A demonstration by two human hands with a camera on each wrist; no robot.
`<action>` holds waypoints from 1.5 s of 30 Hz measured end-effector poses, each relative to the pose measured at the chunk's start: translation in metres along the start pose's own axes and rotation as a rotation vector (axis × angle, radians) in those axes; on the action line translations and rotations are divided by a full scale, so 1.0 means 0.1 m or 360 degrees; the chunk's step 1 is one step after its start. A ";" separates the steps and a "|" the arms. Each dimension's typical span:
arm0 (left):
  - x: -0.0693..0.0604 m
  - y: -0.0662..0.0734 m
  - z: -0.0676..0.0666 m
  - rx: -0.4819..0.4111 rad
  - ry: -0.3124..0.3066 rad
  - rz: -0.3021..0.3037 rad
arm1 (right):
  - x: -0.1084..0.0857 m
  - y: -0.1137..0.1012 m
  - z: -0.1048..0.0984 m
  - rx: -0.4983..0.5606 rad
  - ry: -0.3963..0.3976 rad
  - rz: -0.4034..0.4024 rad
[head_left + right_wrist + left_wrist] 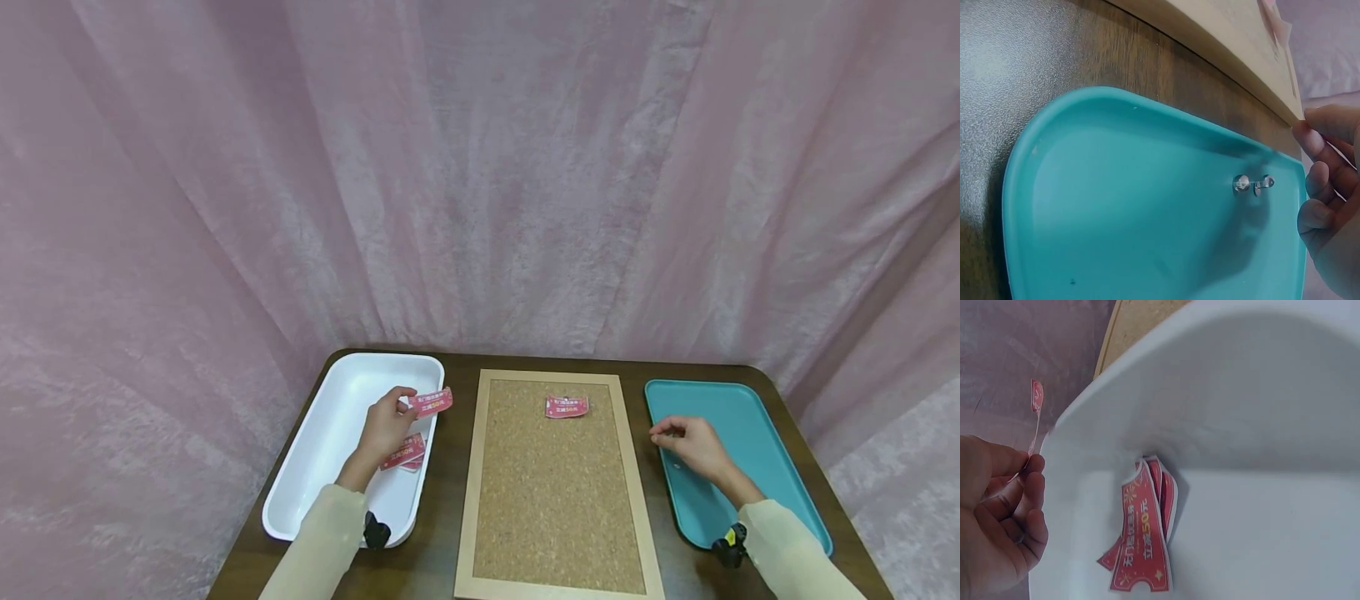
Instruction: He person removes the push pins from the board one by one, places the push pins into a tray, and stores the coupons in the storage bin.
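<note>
My left hand [386, 427] pinches one end of a red paper coupon [431, 403] between thumb and fingers, over the right rim of a white tray [300, 475]. In the left wrist view that coupon [1037, 397] is seen nearly edge-on. Below it, several more red coupons [1141, 534] overlap in the tray. My right hand [693, 446] hovers above the near-left part of a teal tray [780, 467], thumb and index fingertips together; whether something small sits between them is hidden. A few clear push pins [1242, 183] lie in the teal tray.
Between the trays lies a wood-framed cork board [558, 500]. One red coupon [567, 407] is on the board's upper part. Everything stands on a dark wooden table [450, 467], with a pink curtain [480, 183] behind.
</note>
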State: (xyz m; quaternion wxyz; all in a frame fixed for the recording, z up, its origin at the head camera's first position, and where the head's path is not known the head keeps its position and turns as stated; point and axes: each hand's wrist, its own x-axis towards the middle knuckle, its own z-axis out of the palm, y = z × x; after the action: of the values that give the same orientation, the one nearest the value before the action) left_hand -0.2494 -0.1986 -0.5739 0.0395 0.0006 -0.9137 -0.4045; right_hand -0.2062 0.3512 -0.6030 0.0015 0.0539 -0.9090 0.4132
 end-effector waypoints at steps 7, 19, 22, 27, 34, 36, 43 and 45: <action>-0.02 -0.10 -0.07 -0.0010 0.0013 -0.0044 | 0.01 0.01 -0.01 0.0011 0.0000 0.0006; -0.03 -0.23 -0.17 -0.0018 -0.0020 -0.0161 | -0.05 0.12 -0.03 -0.0047 0.0080 0.0009; -0.05 -0.24 -0.19 -0.0060 -0.0038 -0.0199 | -0.06 0.16 -0.05 -0.0080 0.0093 0.0022; -0.06 -0.28 -0.20 -0.0067 -0.0061 -0.0246 | -0.09 0.19 -0.07 -0.0118 0.0116 -0.0008; -0.08 -0.32 -0.24 0.0014 -0.0094 -0.0249 | -0.15 0.24 -0.08 -0.0121 0.0088 0.0037; -0.09 -0.33 -0.25 0.0045 -0.0097 -0.0242 | -0.16 0.26 -0.07 -0.0131 0.0075 0.0047; -0.11 -0.40 -0.24 0.0152 -0.0151 -0.0206 | -0.19 0.30 -0.06 -0.0161 0.0029 0.0081; -0.13 -0.40 -0.24 0.0188 -0.0182 -0.0224 | -0.20 0.31 -0.06 -0.0178 0.0006 0.0090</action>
State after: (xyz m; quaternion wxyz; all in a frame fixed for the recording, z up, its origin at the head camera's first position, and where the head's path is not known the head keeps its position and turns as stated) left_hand -0.2362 -0.2427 -0.5884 -0.0414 0.0439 -0.9344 -0.3510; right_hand -0.1898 0.3779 -0.6237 -0.0054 0.0272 -0.9319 0.3617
